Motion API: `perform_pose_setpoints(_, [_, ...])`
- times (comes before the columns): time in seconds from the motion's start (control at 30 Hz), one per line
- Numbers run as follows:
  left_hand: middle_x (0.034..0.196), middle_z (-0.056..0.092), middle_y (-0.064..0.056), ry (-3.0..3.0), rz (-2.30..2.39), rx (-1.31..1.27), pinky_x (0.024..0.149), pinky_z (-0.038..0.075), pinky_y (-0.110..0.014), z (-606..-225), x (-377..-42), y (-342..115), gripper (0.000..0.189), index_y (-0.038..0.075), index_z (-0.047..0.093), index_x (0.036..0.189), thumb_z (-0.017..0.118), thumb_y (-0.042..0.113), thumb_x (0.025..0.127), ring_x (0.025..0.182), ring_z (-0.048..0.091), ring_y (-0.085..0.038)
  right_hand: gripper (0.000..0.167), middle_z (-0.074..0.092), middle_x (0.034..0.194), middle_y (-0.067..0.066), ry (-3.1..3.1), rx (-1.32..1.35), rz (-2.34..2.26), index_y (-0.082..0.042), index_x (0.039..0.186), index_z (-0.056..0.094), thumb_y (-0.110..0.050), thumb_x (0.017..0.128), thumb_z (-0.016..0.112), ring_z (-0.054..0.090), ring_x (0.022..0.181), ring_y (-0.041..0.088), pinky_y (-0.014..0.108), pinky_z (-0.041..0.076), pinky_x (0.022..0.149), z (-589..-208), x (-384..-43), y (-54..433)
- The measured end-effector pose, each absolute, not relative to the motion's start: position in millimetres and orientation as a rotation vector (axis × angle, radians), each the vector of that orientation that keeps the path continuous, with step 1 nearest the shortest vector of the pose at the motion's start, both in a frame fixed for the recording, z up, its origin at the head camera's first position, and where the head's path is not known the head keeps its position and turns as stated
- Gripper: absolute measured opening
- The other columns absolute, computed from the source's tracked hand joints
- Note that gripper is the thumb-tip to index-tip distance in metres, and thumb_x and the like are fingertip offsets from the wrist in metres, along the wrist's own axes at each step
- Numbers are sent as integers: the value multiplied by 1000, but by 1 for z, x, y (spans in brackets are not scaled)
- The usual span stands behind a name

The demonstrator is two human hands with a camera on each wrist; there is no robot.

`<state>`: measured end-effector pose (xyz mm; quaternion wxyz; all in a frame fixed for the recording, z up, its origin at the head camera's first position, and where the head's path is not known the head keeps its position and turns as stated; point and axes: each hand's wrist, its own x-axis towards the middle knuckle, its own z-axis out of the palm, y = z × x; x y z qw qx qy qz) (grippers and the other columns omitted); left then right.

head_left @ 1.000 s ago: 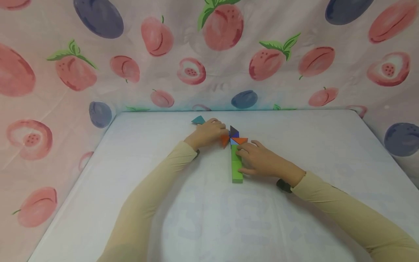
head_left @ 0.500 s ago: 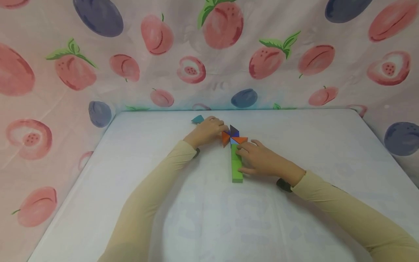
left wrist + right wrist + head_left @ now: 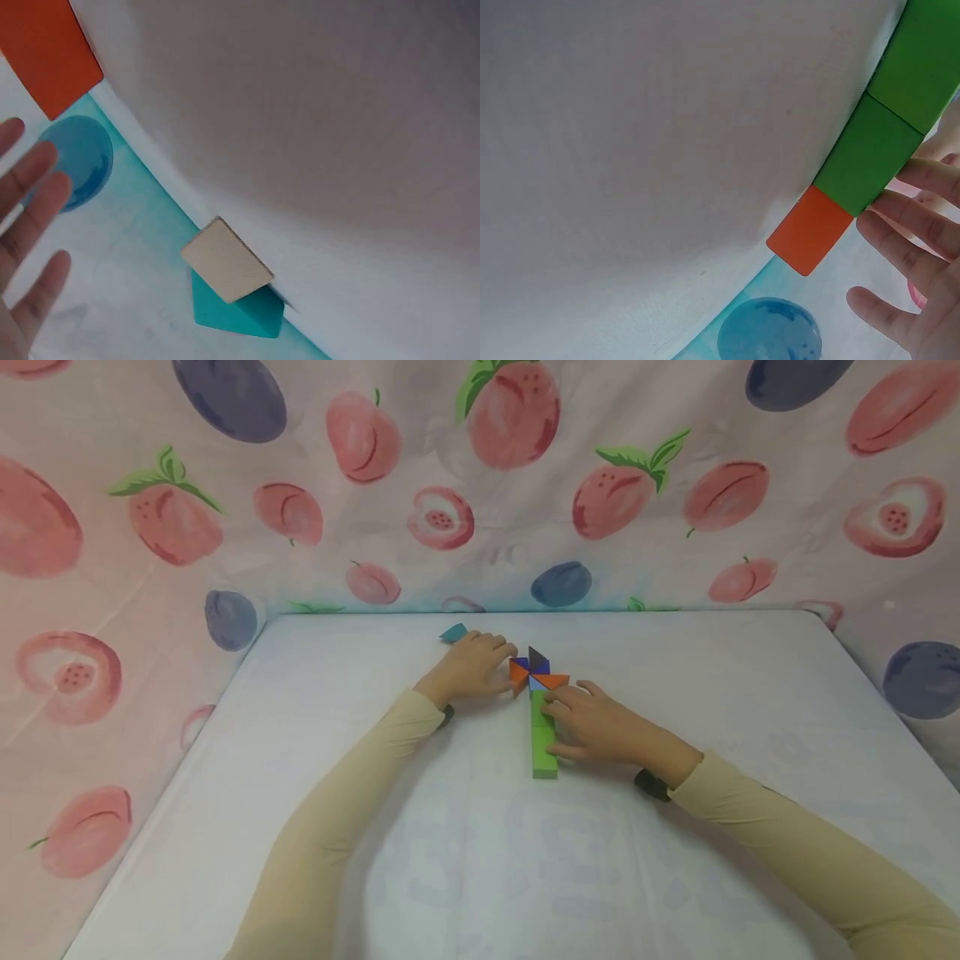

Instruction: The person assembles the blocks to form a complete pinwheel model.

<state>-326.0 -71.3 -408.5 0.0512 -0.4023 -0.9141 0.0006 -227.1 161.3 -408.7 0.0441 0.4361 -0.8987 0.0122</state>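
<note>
Left hand (image 3: 471, 667): fingers loosely extended, gripping nothing, just beside the pinwheel of triangular blocks (image 3: 540, 667) at its 9 o'clock. Right hand (image 3: 600, 727): fingers spread, fingertips touching 2 green blocks (image 3: 543, 752) from 3 o'clock. Pinwheel: greens' 12 o'clock. Teal block (image 3: 453, 633): left hand's 11 o'clock.

Free passage over far-right tabletop (image 3: 750, 681), green blocks (image 3: 542, 735) and right hand (image 3: 596, 724) obstructing centre
</note>
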Motion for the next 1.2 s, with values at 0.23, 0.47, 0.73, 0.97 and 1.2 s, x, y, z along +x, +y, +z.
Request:
perform_pose_setpoints(0.23, [117,59,-3,-2870,124,-1141,101,39,-41,-412,-328,-62,65,13,54,122,56,64,82,108,54,-21,58,57,124,13,-2762,1332,45,-2,121,58,-48,86,61,50,120,26,58,35,103,-409,-227,162])
perform_pose_setpoints(0.47, [113,59,-3,-2890,141,-1147,98,40,-40,-408,-327,-61,60,13,54,119,57,61,82,105,54,-21,57,57,124,12,-2758,1333,47,-2,121,58,-48,86,61,50,120,25,57,36,103,-408,-228,162])
perform_pose_setpoints(0.73, [117,59,-6,-2884,146,-1153,99,40,-41,-405,-327,-64,65,12,54,122,58,62,82,108,55,-24,57,57,123,12,-2749,1340,47,-2,121,57,-47,86,61,50,119,25,57,36,103,-407,-229,164])
perform_pose_setpoints(0.97, [111,60,-4,-2897,120,-1159,98,42,-40,-403,-328,-69,59,13,57,121,60,57,82,103,55,-21,57,58,123,12,-2740,1341,44,-3,120,58,-48,86,61,51,118,25,57,37,102,-409,-231,164])
perform_pose_setpoints(1.2, [106,61,-2,-2917,101,-1182,92,44,-38,-401,-328,-74,47,14,60,117,55,51,88,97,56,-20,56,57,123,11,-2729,1346,40,-3,120,58,-47,86,61,51,118,25,56,37,102,-408,-232,164])
